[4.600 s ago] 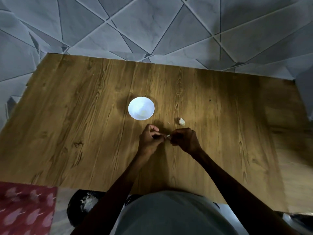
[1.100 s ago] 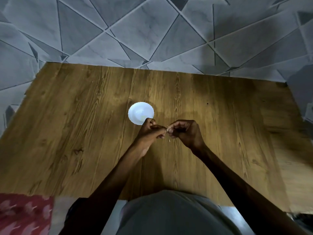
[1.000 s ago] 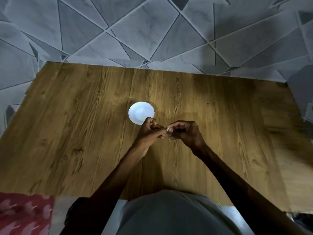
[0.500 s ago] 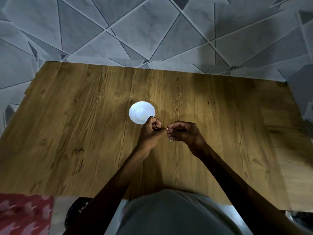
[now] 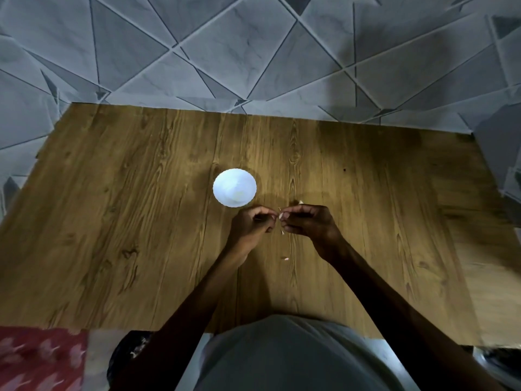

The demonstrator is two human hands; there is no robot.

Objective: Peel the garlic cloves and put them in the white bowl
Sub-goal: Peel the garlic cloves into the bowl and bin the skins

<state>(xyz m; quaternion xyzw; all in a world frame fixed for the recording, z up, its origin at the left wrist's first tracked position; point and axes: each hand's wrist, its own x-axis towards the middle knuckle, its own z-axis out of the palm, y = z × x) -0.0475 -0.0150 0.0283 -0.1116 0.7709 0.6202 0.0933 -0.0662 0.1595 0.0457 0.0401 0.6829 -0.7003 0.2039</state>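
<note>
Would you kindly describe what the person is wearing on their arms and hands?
The left hand and right hand are bare, without gloves. The forearms show no sleeves, and I see no watch or rings, though the light is dim.

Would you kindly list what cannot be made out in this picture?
Head view only.
Clove: tiny, mostly covered by the pinching left hand and right hand; peel state unclear.
Bowl contents: washed out by glare.
Garlic behind the right hand: only a tip shows.
Bit on the table: too small to identify.
</note>
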